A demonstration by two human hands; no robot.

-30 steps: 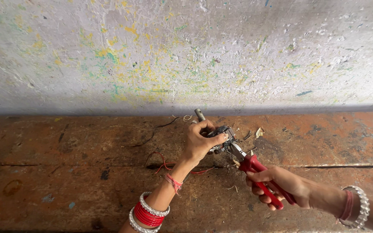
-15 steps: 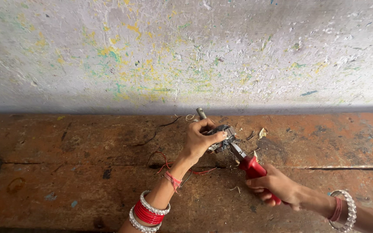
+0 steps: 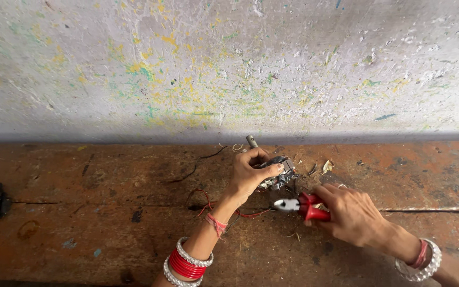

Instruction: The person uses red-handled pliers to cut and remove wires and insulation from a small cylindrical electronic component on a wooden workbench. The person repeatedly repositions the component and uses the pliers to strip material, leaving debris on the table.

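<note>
I see my left hand (image 3: 249, 175) clamped around a small metal motor (image 3: 278, 172) on the bench (image 3: 81, 212), close to the wall (image 3: 229, 69); just right of the motor my right hand (image 3: 349, 212) grips red-handled pliers (image 3: 299, 206), whose tip lies below it
</note>
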